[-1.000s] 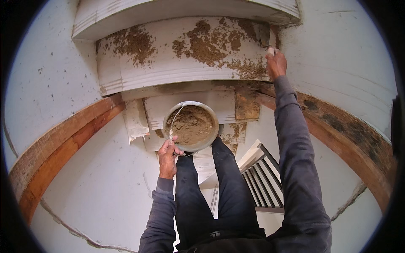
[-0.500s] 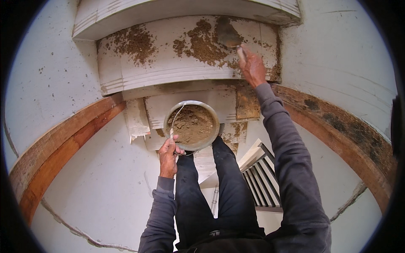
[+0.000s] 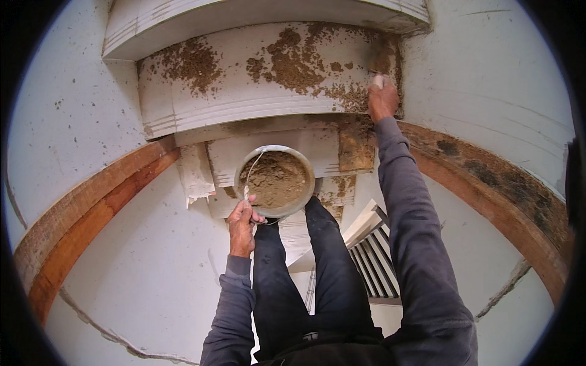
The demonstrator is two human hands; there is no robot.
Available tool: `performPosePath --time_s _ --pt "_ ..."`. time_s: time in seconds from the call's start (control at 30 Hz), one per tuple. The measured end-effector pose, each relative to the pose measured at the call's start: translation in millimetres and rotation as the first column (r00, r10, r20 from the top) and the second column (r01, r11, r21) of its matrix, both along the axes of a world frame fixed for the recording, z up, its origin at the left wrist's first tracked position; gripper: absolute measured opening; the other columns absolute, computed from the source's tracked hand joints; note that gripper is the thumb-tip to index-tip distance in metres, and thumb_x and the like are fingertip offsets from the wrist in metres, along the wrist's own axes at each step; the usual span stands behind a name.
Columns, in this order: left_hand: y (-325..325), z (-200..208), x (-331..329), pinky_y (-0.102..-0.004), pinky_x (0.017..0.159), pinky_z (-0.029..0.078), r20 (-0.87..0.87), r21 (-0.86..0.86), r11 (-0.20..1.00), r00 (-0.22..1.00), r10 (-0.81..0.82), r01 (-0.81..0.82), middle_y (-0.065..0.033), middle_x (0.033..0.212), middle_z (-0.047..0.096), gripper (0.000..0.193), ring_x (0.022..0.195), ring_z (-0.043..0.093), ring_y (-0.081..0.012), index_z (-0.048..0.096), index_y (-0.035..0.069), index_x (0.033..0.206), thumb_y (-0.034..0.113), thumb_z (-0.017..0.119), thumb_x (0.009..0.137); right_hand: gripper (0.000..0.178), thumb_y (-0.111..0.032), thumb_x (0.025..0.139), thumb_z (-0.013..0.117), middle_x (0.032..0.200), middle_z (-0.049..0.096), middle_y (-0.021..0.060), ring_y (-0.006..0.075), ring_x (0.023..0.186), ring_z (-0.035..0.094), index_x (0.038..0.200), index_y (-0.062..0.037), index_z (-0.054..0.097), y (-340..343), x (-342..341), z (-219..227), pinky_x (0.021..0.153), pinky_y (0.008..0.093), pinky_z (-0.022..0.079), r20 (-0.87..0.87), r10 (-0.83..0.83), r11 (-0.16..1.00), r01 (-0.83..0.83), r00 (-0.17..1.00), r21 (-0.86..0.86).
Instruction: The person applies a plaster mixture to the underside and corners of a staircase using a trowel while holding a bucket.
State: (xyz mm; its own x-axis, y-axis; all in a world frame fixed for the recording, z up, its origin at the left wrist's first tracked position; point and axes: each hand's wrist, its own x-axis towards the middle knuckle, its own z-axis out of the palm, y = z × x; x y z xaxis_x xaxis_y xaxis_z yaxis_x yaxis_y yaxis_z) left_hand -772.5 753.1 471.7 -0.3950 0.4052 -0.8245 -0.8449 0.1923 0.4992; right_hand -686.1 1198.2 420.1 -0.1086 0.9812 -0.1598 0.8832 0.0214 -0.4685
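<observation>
My left hand (image 3: 243,229) is closed round the wire handle (image 3: 246,191) of a round bucket (image 3: 293,150), holding it by its near-left rim. Inside the bucket lies crumbly brown mortar (image 3: 282,180). Farther off to the right, my right hand (image 3: 383,100) grips a trowel by its pale handle (image 3: 379,80). Motion blurs the trowel's blade, which is over the right end of a white stair step (image 3: 235,91). Patches of brown mortar (image 3: 296,64) are scattered on that step, with more along its right edge.
Another white step (image 3: 262,30) rises beyond. Pale walls stand on both sides, with wooden boards (image 3: 97,198) on the left and a stained board (image 3: 488,174) on the right. Below, near my legs, are lower steps and a dark-barred railing (image 3: 375,262).
My right hand has swept the trowel rightward across the step to its right end, and small clumps of mortar now show where the blade was. My left hand and the bucket stay nearly still.
</observation>
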Motion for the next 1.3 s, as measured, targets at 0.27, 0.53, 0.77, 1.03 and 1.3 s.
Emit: performPosePath --time_s 0.27,0.53,0.77,1.03,1.3 --pt "-0.8 -0.3 -1.6 -0.029 0.067 0.05 -0.014 0.001 1.0 1.0 -0.007 0.007 -0.001 0.067 0.049 0.038 0.064 0.054 -0.0134 0.051 -0.005 0.125 0.023 0.05 0.1 0.05 -0.021 0.082 0.06 0.117 0.062 0.0251 0.0381 0.109 0.06 0.127 -0.0007 0.057 33.7 26.9 4.6 0.093 0.045 0.047 0.073 0.058 0.995 -0.063 0.996 0.079" --pt "0.1 1.9 -1.9 -0.0296 0.071 0.049 0.005 -0.014 0.999 0.999 -0.035 0.035 -0.001 0.068 0.049 0.041 0.067 0.054 -0.0143 0.049 -0.004 0.127 0.026 0.052 0.099 0.047 -0.013 0.088 0.053 0.09 0.063 0.014 0.0213 0.062 0.061 0.134 -0.0041 0.051 -14.9 40.6 15.5 0.051 0.0351 0.05 -0.312 -0.318 0.931 0.232 0.895 -0.282" --pt "5.6 4.3 1.7 -0.0302 0.07 0.049 0.008 0.014 0.999 0.999 -0.032 0.032 -0.0012 0.068 0.048 0.039 0.066 0.053 -0.0144 0.048 -0.005 0.127 0.024 0.05 0.1 0.051 -0.012 0.092 0.048 0.077 0.056 0.0086 0.017 0.052 0.053 0.141 -0.0075 0.039 -68.7 56.1 30.4 0.04 0.0334 0.045 -0.439 -0.546 0.796 0.279 0.714 -0.537" --pt "3.7 5.9 0.0 -0.0316 0.071 0.05 0.014 0.018 0.999 0.999 -0.042 0.041 -0.0012 0.068 0.048 0.042 0.067 0.054 -0.0152 0.048 -0.005 0.127 0.026 0.052 0.099 0.024 -0.007 0.085 0.053 0.081 0.054 0.009 0.0189 0.061 0.058 0.107 -0.0013 0.046 -105.7 89.8 24.3 0.044 0.0337 0.052 -0.613 -0.574 0.79 0.171 0.544 -0.588" --pt "2.2 2.8 -0.4 -0.0311 0.071 0.05 0.022 0.029 0.999 0.999 -0.045 0.045 -0.0014 0.068 0.049 0.042 0.067 0.055 -0.0155 0.049 -0.005 0.126 0.027 0.053 0.099 0.03 -0.007 0.082 0.058 0.084 0.058 0.0092 0.0165 0.065 0.062 0.108 0.0042 0.049 -126.9 81.2 56.9 0.046 0.0274 0.05 -0.547 -0.432 0.783 -0.002 0.717 -0.622"
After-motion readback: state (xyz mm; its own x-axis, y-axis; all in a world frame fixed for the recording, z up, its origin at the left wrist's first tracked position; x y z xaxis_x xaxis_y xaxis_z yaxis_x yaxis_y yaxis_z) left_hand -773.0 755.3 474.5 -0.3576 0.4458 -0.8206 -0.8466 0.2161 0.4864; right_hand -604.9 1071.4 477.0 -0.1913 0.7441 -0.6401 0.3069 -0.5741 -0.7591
